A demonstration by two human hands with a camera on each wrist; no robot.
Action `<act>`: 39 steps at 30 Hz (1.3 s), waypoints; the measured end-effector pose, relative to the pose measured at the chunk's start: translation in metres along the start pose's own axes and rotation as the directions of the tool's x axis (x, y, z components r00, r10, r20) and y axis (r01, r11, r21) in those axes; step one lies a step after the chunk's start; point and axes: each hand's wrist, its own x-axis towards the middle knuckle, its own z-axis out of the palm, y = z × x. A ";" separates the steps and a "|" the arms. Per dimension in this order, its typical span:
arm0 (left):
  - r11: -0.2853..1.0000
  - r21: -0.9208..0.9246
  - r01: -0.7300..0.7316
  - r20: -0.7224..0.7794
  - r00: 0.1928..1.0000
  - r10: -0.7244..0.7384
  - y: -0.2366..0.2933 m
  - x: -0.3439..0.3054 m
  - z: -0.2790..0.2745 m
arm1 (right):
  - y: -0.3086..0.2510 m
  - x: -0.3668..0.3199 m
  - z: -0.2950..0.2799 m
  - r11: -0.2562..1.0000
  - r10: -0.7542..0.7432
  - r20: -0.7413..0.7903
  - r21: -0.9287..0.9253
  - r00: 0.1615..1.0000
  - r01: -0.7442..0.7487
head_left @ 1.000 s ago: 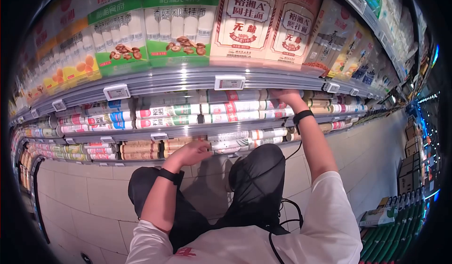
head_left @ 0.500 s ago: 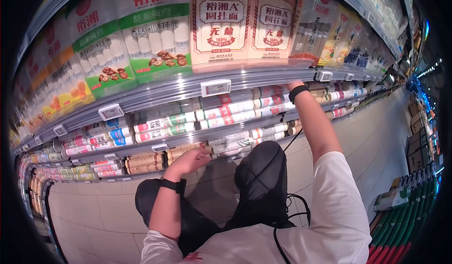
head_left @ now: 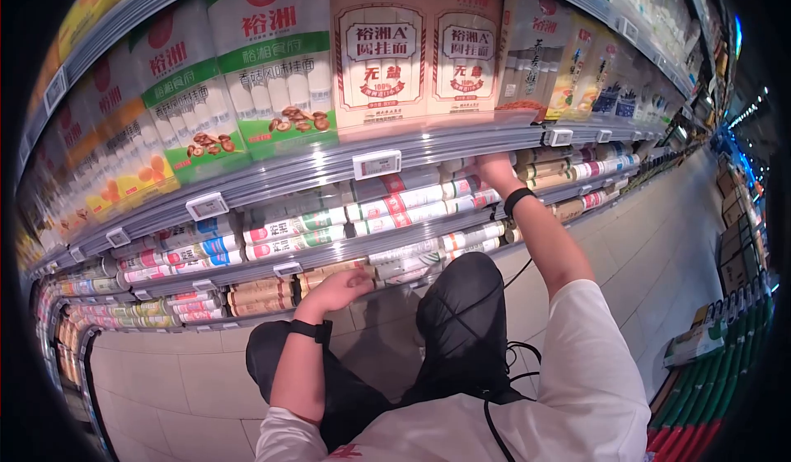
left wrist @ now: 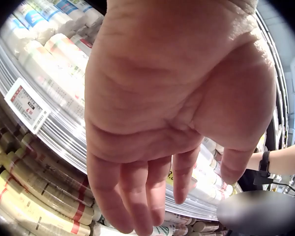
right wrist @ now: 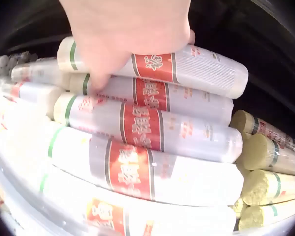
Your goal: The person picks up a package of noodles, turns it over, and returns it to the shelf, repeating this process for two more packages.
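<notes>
Noodle rolls with red labels lie stacked on a shelf; my right hand grips the top roll, thumb on its near side and the other fingers mostly hidden behind it. From the head view, this right hand reaches under the edge of the upper shelf. My left hand hangs in front of the lower shelf, near brown-wrapped rolls. Seen by the left wrist camera, the left hand has its palm facing the camera, fingers loosely bent and holding nothing.
Large upright noodle packs fill the shelf above. Price tags line the shelf edges. Yellowish rolls lie right of the stack. Knees in dark trousers are close to the lower shelf, above a tiled floor.
The head view has shifted slightly. Compared with half a second ago, more of my right hand shows below the upper shelf edge, further left. My left hand stays near the lower shelf.
</notes>
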 end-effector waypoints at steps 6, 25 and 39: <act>0.998 0.038 0.044 0.013 0.999 -0.045 0.028 -0.012 -0.001 | -0.027 -0.054 0.015 0.903 -0.408 -0.536 -0.116 0.739 0.413; 0.787 -0.560 -0.261 -0.416 0.909 0.006 0.048 -0.024 -0.009 | -0.241 -0.130 0.052 -0.043 -0.400 0.281 0.945 0.872 -0.324; 0.834 -0.550 -0.029 0.082 0.993 0.089 0.053 -0.003 0.003 | -0.224 -0.084 0.090 -0.500 -0.331 0.363 0.715 0.871 -0.488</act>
